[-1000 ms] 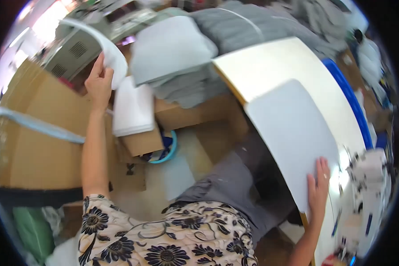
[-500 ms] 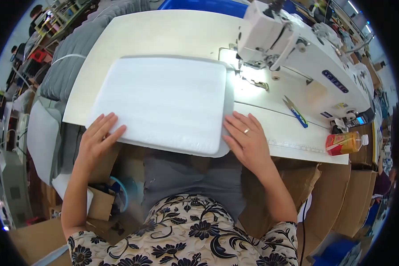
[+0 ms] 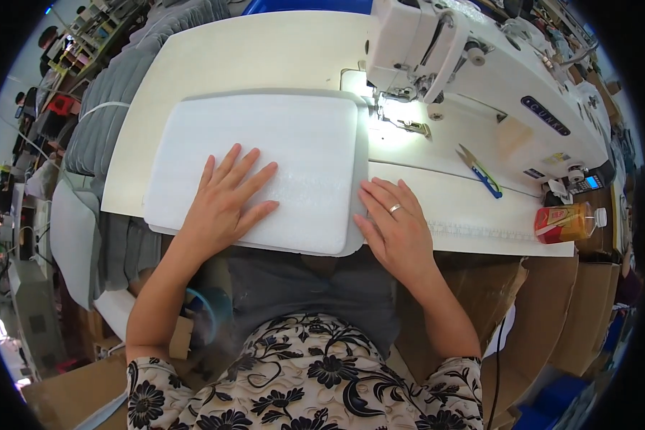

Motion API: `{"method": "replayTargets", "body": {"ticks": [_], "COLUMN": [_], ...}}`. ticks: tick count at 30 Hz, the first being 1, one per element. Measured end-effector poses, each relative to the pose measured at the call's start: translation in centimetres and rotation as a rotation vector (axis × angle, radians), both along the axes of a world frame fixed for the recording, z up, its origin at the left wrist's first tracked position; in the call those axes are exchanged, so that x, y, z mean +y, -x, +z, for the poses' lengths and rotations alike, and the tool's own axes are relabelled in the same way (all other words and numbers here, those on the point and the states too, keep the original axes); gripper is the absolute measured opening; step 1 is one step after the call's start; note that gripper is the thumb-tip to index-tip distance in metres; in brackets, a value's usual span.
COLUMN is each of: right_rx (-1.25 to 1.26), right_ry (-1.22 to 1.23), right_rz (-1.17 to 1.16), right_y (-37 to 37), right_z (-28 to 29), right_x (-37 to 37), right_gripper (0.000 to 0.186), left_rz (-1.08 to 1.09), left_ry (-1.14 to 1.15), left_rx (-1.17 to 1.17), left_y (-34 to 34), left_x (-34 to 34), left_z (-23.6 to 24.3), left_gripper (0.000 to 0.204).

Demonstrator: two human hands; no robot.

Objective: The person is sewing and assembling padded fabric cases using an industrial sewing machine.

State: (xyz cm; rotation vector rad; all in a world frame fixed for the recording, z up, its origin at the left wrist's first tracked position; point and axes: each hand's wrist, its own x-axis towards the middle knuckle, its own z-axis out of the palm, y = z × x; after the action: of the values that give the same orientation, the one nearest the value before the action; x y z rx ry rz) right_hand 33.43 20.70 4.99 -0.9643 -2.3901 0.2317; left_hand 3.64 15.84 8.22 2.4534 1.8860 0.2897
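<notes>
A white rounded-corner pad lies flat on a slightly larger grey piece, whose edge shows along the far and right sides. My left hand rests flat on the pad, left of its middle, with fingers spread. At the right edge of the grey piece lies my right hand, fingers stretched out, a ring on one of them; nothing is held in it. The lit needle area of the white sewing machine is just beyond the pad's far right corner.
Blue-handled thread snips lie on the white table right of my right hand. A drink bottle stands or lies at the right end. Stacked grey pieces fill the left side. Cardboard sits below right.
My left hand has moved from the pad's near left corner up onto its surface. My right hand stays at the right edge. The pad lies slightly straighter.
</notes>
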Motion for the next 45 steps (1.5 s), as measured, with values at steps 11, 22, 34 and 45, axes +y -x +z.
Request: {"method": "replayTargets", "body": {"ticks": [11,22,34,45], "right_rx": [-0.005,0.309,0.326,0.375], "right_ry": [-0.067,1.386,0.738,1.057], "right_rz": [-0.001,0.088,-1.489,-1.605], "right_y": [0.9,-13.9,-40.0,-42.9], "right_z": [0.0,-4.4,-11.1,-25.0], "right_x": [-0.1,-20.8,-20.8,-12.7], "right_gripper": [0.032,0.030,0.041,0.052], "left_rz": [0.038,0.007,-1.110,-0.724], "left_ry": [-0.049,-0.121,0.270,0.433], "left_rx": [-0.024,0.119,-0.690,-0.493], "left_y": [-0.5,0.9,-22.3,-17.7], "left_x": [1.1,2.4,-2.4,-3.4], "left_z": [-0.9,0.4,-7.6,-11.4], "left_gripper": [0.054,0.048,0.021,0.017]}}
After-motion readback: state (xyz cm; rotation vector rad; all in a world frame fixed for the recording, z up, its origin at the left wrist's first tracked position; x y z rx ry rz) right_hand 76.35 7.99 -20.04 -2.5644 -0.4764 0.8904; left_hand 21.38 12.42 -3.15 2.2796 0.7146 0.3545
